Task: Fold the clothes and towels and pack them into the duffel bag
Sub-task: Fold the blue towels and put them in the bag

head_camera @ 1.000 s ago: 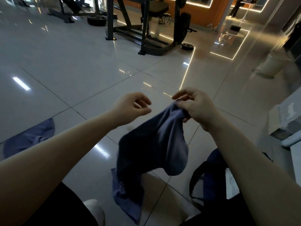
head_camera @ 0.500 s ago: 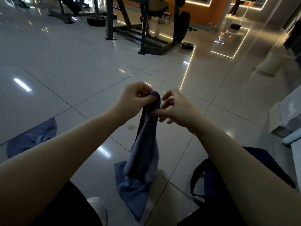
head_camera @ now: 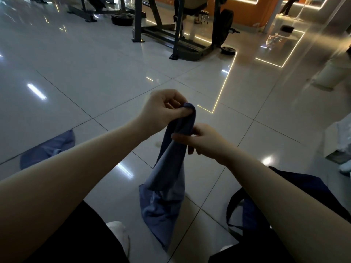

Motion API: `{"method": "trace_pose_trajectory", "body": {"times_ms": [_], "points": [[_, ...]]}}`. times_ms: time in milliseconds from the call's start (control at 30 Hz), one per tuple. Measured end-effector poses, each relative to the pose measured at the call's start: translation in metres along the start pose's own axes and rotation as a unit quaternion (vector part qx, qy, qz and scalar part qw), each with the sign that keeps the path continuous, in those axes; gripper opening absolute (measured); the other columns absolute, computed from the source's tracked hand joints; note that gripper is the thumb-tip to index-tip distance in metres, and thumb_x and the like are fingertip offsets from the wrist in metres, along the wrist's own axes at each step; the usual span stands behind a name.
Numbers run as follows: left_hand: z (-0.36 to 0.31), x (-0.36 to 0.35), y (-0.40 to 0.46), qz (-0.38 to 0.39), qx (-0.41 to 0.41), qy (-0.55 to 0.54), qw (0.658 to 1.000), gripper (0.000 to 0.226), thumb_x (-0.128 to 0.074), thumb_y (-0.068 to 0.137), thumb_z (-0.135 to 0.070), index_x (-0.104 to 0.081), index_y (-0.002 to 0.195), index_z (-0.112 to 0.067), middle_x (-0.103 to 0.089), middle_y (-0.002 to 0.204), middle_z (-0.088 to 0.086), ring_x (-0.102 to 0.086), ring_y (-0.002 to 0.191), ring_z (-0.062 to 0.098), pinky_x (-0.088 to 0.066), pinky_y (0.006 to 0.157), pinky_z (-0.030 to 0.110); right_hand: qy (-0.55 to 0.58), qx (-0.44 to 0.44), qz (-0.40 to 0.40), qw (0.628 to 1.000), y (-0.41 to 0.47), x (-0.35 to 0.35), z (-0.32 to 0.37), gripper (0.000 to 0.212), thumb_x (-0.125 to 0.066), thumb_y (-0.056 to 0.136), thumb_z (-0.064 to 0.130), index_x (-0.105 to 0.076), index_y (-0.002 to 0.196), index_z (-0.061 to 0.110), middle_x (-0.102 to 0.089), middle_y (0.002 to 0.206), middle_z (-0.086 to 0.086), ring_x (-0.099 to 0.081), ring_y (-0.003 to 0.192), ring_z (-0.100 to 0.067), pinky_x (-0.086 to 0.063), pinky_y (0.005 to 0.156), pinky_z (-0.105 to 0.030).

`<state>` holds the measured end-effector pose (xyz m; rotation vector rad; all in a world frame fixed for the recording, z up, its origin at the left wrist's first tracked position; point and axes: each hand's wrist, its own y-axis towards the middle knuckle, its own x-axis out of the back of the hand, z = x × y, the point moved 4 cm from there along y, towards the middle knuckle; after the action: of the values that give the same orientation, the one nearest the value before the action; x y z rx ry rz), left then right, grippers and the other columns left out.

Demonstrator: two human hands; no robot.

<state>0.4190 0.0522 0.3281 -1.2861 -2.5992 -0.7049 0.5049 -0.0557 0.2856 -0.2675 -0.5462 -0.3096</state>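
Observation:
A blue-grey towel (head_camera: 167,177) hangs in front of me, its lower end crumpled on the tiled floor. My left hand (head_camera: 161,111) pinches its top corner between thumb and fingers. Just below, my right hand (head_camera: 204,140) pinches the towel's edge a little lower down. A dark navy duffel bag (head_camera: 252,209) with black straps lies on the floor at the lower right, partly hidden behind my right forearm. A second blue cloth (head_camera: 47,147) lies flat on the floor at the left.
Glossy grey floor tiles (head_camera: 95,73) spread ahead. A black weight rack (head_camera: 180,35) with plates stands at the back. White furniture (head_camera: 340,137) sits at the right edge. My white shoe (head_camera: 118,232) shows at the bottom.
My left hand took over the towel's top corner. My right hand let go of the top and slid down the edge. The towel now hangs narrow and gathered.

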Motion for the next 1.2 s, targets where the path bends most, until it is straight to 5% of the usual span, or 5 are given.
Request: {"method": "trace_pose_trajectory", "body": {"times_ms": [300,600,800,967,1200], "points": [[0.013,0.027,-0.005,-0.056,0.069,-0.021,0.996,0.015,-0.076,0.077,-0.009,-0.063,0.074,-0.016,-0.054,0.065,0.002,-0.046,0.046,-0.001,-0.035,0.047,0.008,-0.212,-0.136,-0.02,0.968,-0.011,0.019,-0.058,0.027,-0.042,0.089,0.011,-0.064,0.104,0.015,-0.071,0.079,-0.005,-0.069,0.059,-0.016,-0.047,0.046,-0.02],[0.013,-0.06,-0.081,0.216,-0.096,0.112,0.965,0.008,-0.077,0.075,-0.018,-0.071,0.08,-0.017,-0.056,0.069,-0.015,-0.053,0.066,-0.01,-0.037,0.061,0.001,0.104,-0.129,-0.226,0.96,-0.023,0.087,-0.102,0.024,-0.047,0.096,-0.001,-0.06,0.085,0.017,-0.059,0.089,-0.006,-0.056,0.097,-0.027,-0.05,0.084,-0.033],[-0.001,-0.122,-0.114,0.232,-0.212,0.126,0.941,0.007,-0.069,0.08,-0.023,-0.074,0.084,-0.022,-0.064,0.076,-0.004,-0.052,0.067,0.007,-0.033,0.049,0.014,0.37,-0.032,-0.188,0.909,-0.014,0.084,-0.062,0.021,-0.044,0.096,-0.003,-0.061,0.092,0.009,-0.069,0.089,-0.007,-0.068,0.092,-0.019,-0.057,0.08,-0.029],[-0.005,-0.135,-0.095,0.255,-0.082,0.103,0.958,0.016,-0.066,0.089,-0.026,-0.071,0.102,-0.019,-0.064,0.094,-0.006,-0.06,0.081,0.008,-0.051,0.074,0.029,0.201,-0.12,-0.089,0.968,-0.016,0.066,-0.062,0.017,-0.05,0.095,-0.001,-0.063,0.097,0.009,-0.068,0.096,-0.008,-0.068,0.089,-0.02,-0.057,0.084,-0.034],[0.015,-0.099,-0.05,0.126,0.054,0.007,0.991,0.01,-0.066,0.087,-0.01,-0.067,0.097,-0.007,-0.062,0.08,0.002,-0.059,0.069,0.013,-0.05,0.064,0.025,0.132,-0.149,0.114,0.973,-0.036,0.056,-0.081,0.052,-0.056,0.085,0.033,-0.053,0.13,0.007,-0.063,0.12,-0.011,-0.063,0.108,-0.024,-0.051,0.096,-0.036]]}}
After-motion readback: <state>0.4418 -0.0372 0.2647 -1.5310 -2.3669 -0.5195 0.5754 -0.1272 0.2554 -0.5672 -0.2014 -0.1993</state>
